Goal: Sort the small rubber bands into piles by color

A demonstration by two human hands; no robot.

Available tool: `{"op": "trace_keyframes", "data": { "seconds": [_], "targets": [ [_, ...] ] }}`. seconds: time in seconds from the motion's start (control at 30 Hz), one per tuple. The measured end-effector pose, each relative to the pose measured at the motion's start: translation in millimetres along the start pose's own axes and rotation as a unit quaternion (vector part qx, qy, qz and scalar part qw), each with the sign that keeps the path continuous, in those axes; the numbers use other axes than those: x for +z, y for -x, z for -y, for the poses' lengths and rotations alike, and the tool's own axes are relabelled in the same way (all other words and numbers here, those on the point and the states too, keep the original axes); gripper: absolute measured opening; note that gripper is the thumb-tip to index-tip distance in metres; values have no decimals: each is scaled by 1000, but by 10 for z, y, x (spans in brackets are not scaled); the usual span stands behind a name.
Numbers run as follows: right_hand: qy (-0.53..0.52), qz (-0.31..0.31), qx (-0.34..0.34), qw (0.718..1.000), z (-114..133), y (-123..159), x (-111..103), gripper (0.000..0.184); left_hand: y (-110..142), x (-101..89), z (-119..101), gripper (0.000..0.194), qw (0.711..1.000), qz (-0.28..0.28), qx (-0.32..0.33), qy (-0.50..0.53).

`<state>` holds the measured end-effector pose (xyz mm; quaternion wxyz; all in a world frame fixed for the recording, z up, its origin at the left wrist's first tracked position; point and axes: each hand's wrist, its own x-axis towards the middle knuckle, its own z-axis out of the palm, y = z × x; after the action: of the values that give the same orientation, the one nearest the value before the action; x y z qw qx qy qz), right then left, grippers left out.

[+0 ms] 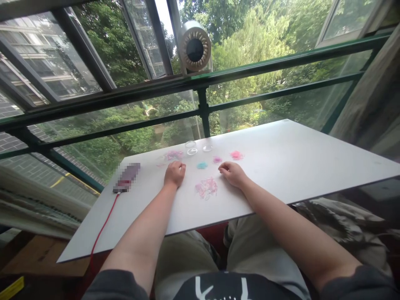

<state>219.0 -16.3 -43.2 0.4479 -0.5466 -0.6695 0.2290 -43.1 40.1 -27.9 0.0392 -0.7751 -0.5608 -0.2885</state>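
Observation:
My left hand [175, 173] rests on the white table in a loose fist, with nothing seen in it. Across from it, my right hand [231, 173] lies with its fingers curled in, also showing nothing held. Between and in front of them sits a loose pile of thin pink and lilac loops [206, 188], perhaps small rubber bands. Farther back are small heaps: a turquoise heap [201, 165], a purple heap [217, 159] and a coral-pink heap [236, 155]. A wider lilac-pink heap [174, 155] lies just beyond my left hand.
Clear round dishes or lids [192, 151] stand near the back edge of the white table [300, 166]. A blurred-out phone-like device [127, 177] with a red cable [104, 227] lies at the left. Behind the table run a green railing [203, 104] and windows.

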Motion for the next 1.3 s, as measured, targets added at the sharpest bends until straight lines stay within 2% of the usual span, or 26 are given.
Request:
{"op": "trace_keyframes", "data": {
  "seconds": [0.4,0.67,0.83,0.93,1.0,1.13,1.23,1.3],
  "targets": [
    [-145,-4,53,988,47,-23,-76,19,-4,-10,35,25,1000,-11,4,2],
    [-171,0,66,983,70,-23,-86,18,4,-23,27,23,999,-24,20,9],
    [-163,0,58,985,64,-17,-81,16,51,-110,-44,20,998,-45,18,29],
    [-152,0,44,987,71,-6,-63,14,115,-162,-162,17,997,-48,23,59],
    [-143,-1,31,989,82,2,-49,12,151,-159,-300,17,995,-31,32,90],
    [-133,-2,7,991,104,12,-27,10,150,-34,-684,27,983,52,51,170],
    [-130,-11,-8,991,98,9,-21,10,95,98,-930,26,959,130,70,242],
    [-127,-25,-11,992,81,1,-18,11,51,168,-1015,22,951,145,62,265]
  ]
}}
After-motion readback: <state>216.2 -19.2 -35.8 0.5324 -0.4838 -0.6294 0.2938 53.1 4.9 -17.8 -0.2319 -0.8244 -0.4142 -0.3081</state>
